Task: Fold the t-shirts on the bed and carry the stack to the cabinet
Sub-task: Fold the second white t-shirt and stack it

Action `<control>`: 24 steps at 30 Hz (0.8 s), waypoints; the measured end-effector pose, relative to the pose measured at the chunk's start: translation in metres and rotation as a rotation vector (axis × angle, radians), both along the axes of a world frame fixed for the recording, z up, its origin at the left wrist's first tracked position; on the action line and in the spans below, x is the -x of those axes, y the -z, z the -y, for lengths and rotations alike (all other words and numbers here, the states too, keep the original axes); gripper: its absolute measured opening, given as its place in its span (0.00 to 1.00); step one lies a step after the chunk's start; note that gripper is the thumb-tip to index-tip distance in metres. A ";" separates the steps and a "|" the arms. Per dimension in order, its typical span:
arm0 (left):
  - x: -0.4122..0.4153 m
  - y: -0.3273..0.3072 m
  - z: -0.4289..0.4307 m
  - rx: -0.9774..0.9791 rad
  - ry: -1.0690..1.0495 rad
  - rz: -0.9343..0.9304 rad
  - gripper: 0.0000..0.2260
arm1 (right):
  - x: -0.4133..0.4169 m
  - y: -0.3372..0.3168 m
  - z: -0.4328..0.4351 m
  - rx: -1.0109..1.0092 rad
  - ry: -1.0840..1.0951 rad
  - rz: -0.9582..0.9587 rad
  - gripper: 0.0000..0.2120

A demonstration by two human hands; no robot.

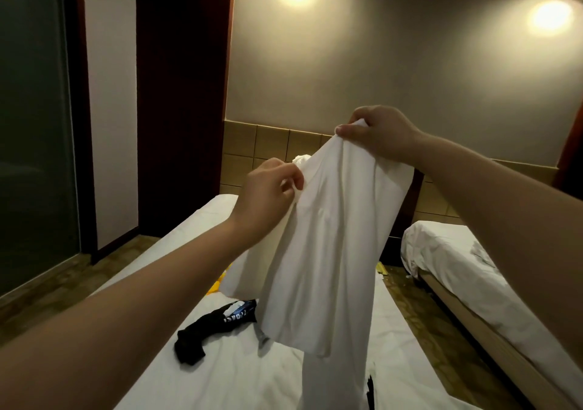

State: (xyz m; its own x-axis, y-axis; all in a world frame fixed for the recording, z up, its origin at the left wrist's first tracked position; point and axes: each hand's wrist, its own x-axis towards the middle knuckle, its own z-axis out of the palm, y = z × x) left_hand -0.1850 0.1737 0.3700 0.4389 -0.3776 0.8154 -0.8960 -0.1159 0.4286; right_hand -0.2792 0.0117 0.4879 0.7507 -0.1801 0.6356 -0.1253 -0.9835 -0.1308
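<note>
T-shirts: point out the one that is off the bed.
The white t-shirt, held by the left hand and right hand; the black t-shirt lies crumpled on the bed.

Person's body in view: L hand (268,195) and R hand (378,132), both bare, plus L forearm (142,299) at near left and R forearm (504,220) at right, uncovered right to the frame edge. Wrists bare, skin smooth. R thumbnail short, plain. Upper arms and clothing out of frame, can't tell.
</note>
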 end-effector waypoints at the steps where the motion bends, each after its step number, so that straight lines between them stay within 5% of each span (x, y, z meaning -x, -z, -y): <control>1: 0.003 0.003 0.000 0.007 -0.012 0.016 0.11 | -0.001 0.001 -0.001 0.003 0.001 -0.001 0.15; 17: 0.001 0.036 0.002 0.061 -0.023 -0.019 0.06 | -0.002 0.003 -0.020 0.063 -0.045 -0.025 0.17; 24: 0.001 0.039 0.006 -0.041 -0.102 -0.047 0.12 | -0.005 0.006 -0.028 0.067 -0.076 -0.028 0.17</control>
State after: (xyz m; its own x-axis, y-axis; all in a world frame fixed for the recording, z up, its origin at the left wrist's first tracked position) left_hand -0.1860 0.1676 0.3314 0.5140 -0.3616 0.7778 -0.8577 -0.2235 0.4629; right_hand -0.2742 0.0397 0.4817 0.7780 -0.0794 0.6232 -0.0522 -0.9967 -0.0617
